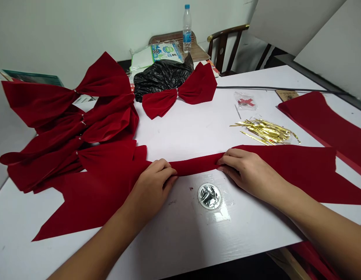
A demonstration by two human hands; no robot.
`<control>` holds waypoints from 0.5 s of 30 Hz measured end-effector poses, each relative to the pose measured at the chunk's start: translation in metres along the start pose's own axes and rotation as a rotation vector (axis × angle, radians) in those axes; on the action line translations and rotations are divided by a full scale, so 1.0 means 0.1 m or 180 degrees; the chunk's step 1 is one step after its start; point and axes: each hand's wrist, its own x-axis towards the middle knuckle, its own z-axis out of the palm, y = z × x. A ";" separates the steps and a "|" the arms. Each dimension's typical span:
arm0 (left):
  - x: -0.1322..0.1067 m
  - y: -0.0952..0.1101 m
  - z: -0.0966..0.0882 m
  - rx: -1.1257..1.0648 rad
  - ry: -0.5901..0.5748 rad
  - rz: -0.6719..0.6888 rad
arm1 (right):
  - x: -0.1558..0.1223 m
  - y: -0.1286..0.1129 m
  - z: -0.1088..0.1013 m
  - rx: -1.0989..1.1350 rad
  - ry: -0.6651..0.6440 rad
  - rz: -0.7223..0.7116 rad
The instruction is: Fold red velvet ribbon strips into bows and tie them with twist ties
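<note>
A long red velvet ribbon (196, 165) with notched ends lies across the white table, its middle folded into a narrow band. My left hand (154, 184) grips the band on its left side, thumb and fingers closed on the cloth. To the right, my right hand (243, 169) pinches the same band. The ribbon's wide ends spread outward beyond both hands. Just below the band, a round silver disc (209, 196) is fixed to the table under clear tape. Gold twist ties (266, 131) lie in a loose pile beyond my right hand.
Several red velvet bows (81, 116) are heaped at the left. Another bow (194, 87) lies against a black plastic bag (163, 76). More red ribbon (328, 120) rests at the right, near a small clear packet (246, 102). A water bottle (187, 29) stands behind, beside a wooden chair (227, 46).
</note>
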 end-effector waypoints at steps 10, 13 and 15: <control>0.00 -0.04 0.01 -0.0033 0.0057 0.0011 | 0.02 0.03 0.01 -0.0086 0.0047 -0.0258; 0.00 -0.05 0.00 -0.0111 0.0095 -0.0015 | 0.01 0.06 0.00 -0.0067 0.0053 -0.0282; 0.00 -0.06 0.01 -0.0151 0.0141 -0.0053 | 0.00 0.09 0.00 -0.0069 0.0089 -0.0266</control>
